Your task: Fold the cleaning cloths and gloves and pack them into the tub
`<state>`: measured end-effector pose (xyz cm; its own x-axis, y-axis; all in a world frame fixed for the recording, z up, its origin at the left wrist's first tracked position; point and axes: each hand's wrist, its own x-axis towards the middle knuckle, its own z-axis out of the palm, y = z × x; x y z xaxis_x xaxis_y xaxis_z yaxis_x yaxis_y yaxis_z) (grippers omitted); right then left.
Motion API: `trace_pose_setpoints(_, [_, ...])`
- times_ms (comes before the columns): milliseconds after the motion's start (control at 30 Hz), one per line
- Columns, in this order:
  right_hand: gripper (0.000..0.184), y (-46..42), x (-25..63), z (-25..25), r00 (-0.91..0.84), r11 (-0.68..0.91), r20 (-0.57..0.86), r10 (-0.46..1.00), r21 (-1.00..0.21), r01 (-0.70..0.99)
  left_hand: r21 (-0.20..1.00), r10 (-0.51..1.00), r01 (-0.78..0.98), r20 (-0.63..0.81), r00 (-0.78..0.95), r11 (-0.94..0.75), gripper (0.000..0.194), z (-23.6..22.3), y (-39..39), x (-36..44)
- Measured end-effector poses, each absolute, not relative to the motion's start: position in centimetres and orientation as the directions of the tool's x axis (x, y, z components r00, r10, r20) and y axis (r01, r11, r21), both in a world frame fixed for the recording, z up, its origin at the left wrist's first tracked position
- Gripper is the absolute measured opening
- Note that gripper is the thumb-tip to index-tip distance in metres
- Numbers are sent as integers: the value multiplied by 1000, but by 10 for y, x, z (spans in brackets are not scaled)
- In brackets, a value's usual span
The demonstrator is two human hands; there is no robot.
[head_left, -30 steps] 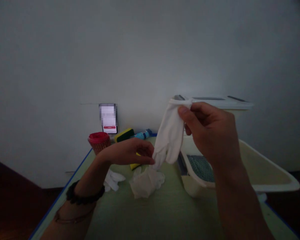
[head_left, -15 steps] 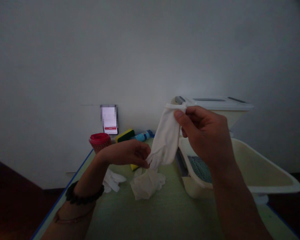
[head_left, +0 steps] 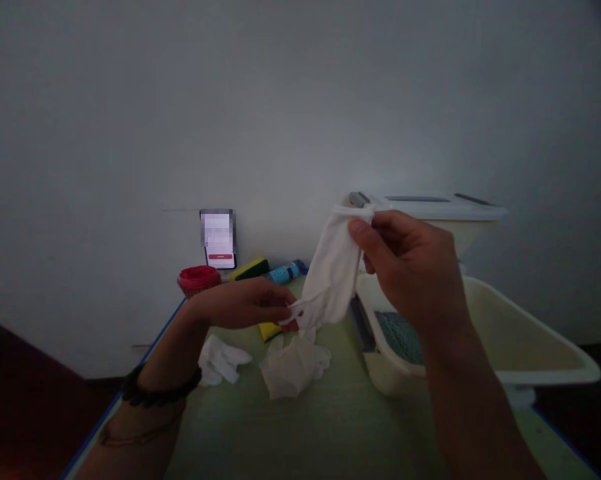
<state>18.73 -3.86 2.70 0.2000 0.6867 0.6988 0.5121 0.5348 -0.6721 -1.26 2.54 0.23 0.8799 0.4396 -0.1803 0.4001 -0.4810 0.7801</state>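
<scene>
A thin white glove (head_left: 330, 273) hangs in the air above the green table (head_left: 330, 427). My right hand (head_left: 410, 267) pinches its cuff at the top. My left hand (head_left: 250, 303) pinches one of the glove's fingers at the lower end and pulls it sideways. Below the hanging glove lies a crumpled white glove (head_left: 293, 367), and another white glove (head_left: 220, 360) lies flat to its left, under my left forearm.
A cream tub (head_left: 530, 347) with a teal cloth (head_left: 403, 337) inside stands at the right, a white lidded box (head_left: 430, 207) behind it. Along the wall are a red basket (head_left: 199, 280), a phone (head_left: 218, 239), a yellow-green sponge (head_left: 250, 269) and a blue bottle (head_left: 286, 271).
My left hand has shifted its pinch along the glove's lower end and now draws out one glove finger to the left. My right hand has stayed nearly still, holding the cuff.
</scene>
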Motion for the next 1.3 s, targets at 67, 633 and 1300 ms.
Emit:
trace_pose_setpoints(67, [22, -39, 187, 27, 196, 537, 700, 686, -670, 512, 781, 433, 394, -176, 884, -485, 21, 2, 26, -13])
trace_pose_setpoints(633, [21, -38, 189, 29, 215, 517, 709, 672, -656, 549, 769, 576, 438, -111, 810, -466, 21, -5, 28, -15])
trace_pose_setpoints(1300, [22, -39, 191, 26, 221, 500, 742, 633, -609, 616, 946, 485, 295, -197, 852, -135, 13, -12, 34, -25])
